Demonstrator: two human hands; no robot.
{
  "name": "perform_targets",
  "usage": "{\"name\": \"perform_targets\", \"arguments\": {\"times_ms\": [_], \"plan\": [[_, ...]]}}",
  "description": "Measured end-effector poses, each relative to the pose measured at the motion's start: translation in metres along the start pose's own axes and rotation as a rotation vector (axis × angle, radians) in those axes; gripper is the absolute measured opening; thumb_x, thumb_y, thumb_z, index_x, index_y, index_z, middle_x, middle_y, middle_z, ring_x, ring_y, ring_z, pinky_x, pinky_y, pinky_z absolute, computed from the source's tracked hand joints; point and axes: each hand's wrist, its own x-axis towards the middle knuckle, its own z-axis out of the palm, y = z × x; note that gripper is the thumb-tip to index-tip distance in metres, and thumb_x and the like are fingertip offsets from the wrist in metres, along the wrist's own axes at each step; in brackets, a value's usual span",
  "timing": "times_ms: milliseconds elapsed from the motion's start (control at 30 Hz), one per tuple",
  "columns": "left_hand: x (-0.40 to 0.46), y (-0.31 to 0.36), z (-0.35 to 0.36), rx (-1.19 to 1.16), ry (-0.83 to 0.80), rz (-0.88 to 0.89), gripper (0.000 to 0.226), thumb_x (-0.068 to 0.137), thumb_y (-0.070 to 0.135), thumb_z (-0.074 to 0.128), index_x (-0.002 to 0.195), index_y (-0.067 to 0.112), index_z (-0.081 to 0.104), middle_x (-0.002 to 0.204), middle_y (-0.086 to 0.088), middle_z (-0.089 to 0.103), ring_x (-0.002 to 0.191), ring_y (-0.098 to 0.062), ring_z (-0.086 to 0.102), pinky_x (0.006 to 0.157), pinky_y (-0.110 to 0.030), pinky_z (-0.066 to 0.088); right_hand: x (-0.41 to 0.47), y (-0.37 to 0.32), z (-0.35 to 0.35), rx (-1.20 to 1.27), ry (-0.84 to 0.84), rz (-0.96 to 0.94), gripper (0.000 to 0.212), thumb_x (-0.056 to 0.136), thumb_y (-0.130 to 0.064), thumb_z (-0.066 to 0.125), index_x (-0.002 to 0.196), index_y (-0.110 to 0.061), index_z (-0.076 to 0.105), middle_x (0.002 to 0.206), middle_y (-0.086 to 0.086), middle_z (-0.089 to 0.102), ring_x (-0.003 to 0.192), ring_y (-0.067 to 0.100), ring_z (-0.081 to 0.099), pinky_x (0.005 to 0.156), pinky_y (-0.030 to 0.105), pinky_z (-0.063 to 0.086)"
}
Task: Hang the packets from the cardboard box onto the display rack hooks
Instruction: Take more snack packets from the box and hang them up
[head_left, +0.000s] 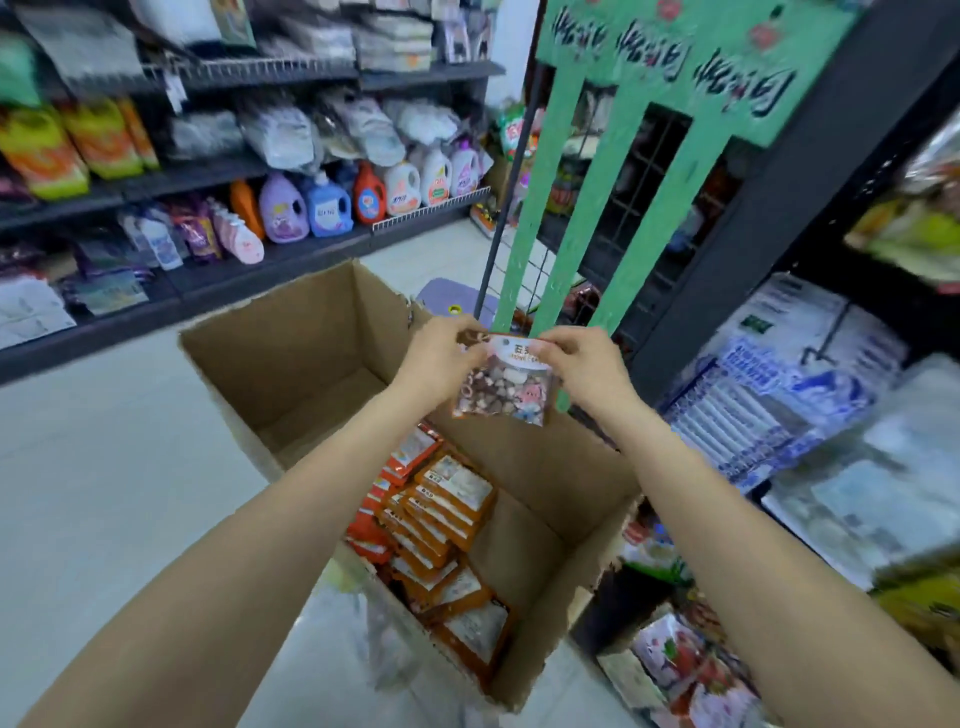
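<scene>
**A:** Over the open cardboard box (311, 364), head view, the only one to log: both hands are holding one small clear packet (506, 387) up between them, in front of the lower ends of the green display rack (587, 228). What is your reading on how it handles?

**B:** Light, judging by how it is hanging from fingertips alone. Soft film body, lumpy with small mixed pieces inside, so it is sagging below the stiffer white header strip along its top edge. Film looks slick; the header is the sensible place to hold, and that is where the hook hole ought to be, though I cannot make one out.

**A:** Grip?

**B:** Left hand (441, 358) is pinching the top left corner of the header, fingers curled in and closed on it. Right hand (576, 364) is pinching the top right corner the same way. Neither is spread wide; both are clamped on the packet's top edge, with the body dangling free underneath.

**A:** Hooks?

**B:** Frame is smeared there. I am seeing a dark wire grid behind the green strips but cannot pick out a hook.

**A:** Remaining stock?

**B:** Orange packets (441, 514) are lying stacked in the near end of the box; the far end is showing bare cardboard floor. I judge plenty is left to hang.
</scene>
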Motion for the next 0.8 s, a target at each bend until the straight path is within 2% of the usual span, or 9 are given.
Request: {"name": "perform_targets", "arguments": {"times_ms": [100,200,267,333,400,467,567,700,800], "plan": [[0.001,0.052,-0.004,-0.138,0.045,0.145,0.014,0.092,0.025,0.059,0.096,0.012,0.061,0.088,-0.005,0.062,0.088,-0.023,0.059,0.068,-0.027,0.036,-0.023,-0.016,-0.045,0.155,0.244,0.001,0.033,0.092,-0.02,0.059,0.06,-0.014,0.059,0.054,0.001,0.058,0.053,0.013,0.047,0.053,0.029,0.035],[-0.002,0.114,0.0,-0.266,0.039,0.265,0.007,0.092,0.021,0.058,0.092,0.015,0.058,0.081,-0.004,0.058,0.078,-0.018,0.052,0.065,-0.026,0.035,-0.046,-0.022,-0.093,0.298,0.463,0.005,0.027,0.089,-0.024,0.063,0.066,-0.011,0.065,0.076,0.028,0.062,0.063,0.024,0.051,0.059,0.036,0.038],[-0.006,0.155,0.007,-0.318,0.025,0.363,0.006,0.091,0.018,0.059,0.09,0.012,0.058,0.071,0.001,0.051,0.068,-0.014,0.046,0.062,-0.024,0.033,-0.063,-0.022,-0.125,0.359,0.571,-0.001,0.023,0.088,-0.027,0.064,0.069,-0.014,0.067,0.083,0.032,0.062,0.065,0.029,0.052,0.061,0.04,0.04],[-0.011,0.193,0.017,-0.369,0.009,0.44,0.003,0.091,0.012,0.059,0.093,0.01,0.06,0.068,0.008,0.048,0.063,-0.005,0.044,0.06,-0.019,0.034,-0.081,-0.02,-0.156,0.413,0.651,-0.024,0.024,0.089,-0.025,0.062,0.079,-0.004,0.068,0.09,0.034,0.06,0.068,0.021,0.051,0.063,0.034,0.04],[-0.016,0.228,0.032,-0.435,0.002,0.498,0.009,0.089,0.007,0.06,0.095,0.013,0.062,0.073,0.015,0.05,0.068,0.0,0.047,0.062,-0.014,0.038,-0.098,-0.012,-0.183,0.432,0.722,-0.041,0.027,0.092,-0.02,0.059,0.081,0.003,0.065,0.08,0.03,0.058,0.066,0.013,0.05,0.061,0.027,0.039],[-0.021,0.259,0.05,-0.482,0.0,0.556,0.013,0.088,0.005,0.059,0.094,0.016,0.06,0.083,0.019,0.055,0.078,-0.002,0.052,0.069,-0.014,0.041,-0.114,-0.001,-0.208,0.406,0.795,-0.07,0.021,0.094,-0.018,0.055,0.077,-0.011,0.064,0.075,0.011,0.058,0.067,0.008,0.05,0.063,0.025,0.04],[-0.028,0.304,0.085,-0.505,-0.007,0.627,0.013,0.087,0.005,0.059,0.094,0.016,0.058,0.089,0.016,0.058,0.085,-0.008,0.054,0.074,-0.02,0.042,-0.138,0.021,-0.246,0.342,0.9,-0.132,0.013,0.095,-0.01,0.051,0.096,-0.019,0.06,0.093,-0.007,0.061,0.087,0.009,0.055,0.078,0.022,0.043],[-0.04,0.362,0.143,-0.56,-0.062,0.662,0.023,0.087,0.002,0.058,0.077,0.023,0.056,0.085,0.012,0.057,0.077,-0.014,0.053,0.068,-0.027,0.042,-0.168,0.062,-0.302,0.256,0.999,-0.171,0.024,0.093,-0.002,0.047,0.091,-0.024,0.057,0.101,-0.006,0.062,0.094,0.013,0.057,0.083,0.028,0.045],[-0.049,0.403,0.188,-0.544,-0.13,0.686,0.023,0.087,0.0,0.056,0.078,0.019,0.064,0.089,0.012,0.062,0.089,-0.016,0.06,0.08,-0.033,0.05,-0.189,0.093,-0.342,0.227,1.083,-0.154,0.031,0.095,0.001,0.043,0.084,-0.024,0.058,0.091,-0.008,0.062,0.08,0.006,0.055,0.074,0.021,0.042]]}}
